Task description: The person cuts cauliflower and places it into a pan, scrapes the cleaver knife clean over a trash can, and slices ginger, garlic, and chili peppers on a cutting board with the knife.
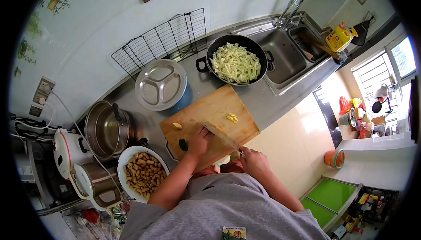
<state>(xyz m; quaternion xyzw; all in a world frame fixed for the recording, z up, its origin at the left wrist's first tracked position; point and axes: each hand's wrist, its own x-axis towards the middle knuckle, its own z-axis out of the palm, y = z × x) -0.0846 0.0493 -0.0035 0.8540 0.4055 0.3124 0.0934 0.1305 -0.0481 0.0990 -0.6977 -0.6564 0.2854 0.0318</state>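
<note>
My right hand [255,164] grips the handle of a kitchen knife [222,136], whose broad blade lies slantwise over the wooden cutting board [221,102]. Close by the blade's far end, my left hand [200,142] rests on the board with its fingers bent together; what they hold, if anything, is hidden. Small pale yellow cut pieces [232,117] lie on the board's right part. On the left part are a single yellowish piece [177,126] and a dark green bit [183,145], both too small to name.
Behind the board stands a black pan [212,71] of shredded cabbage [237,63], beside the sink [285,60]. Leftward are a divided metal plate [161,84], a steel pot [107,128] and a white bowl [123,165] of peanuts [144,174]. A wire rack [164,40] leans against the wall.
</note>
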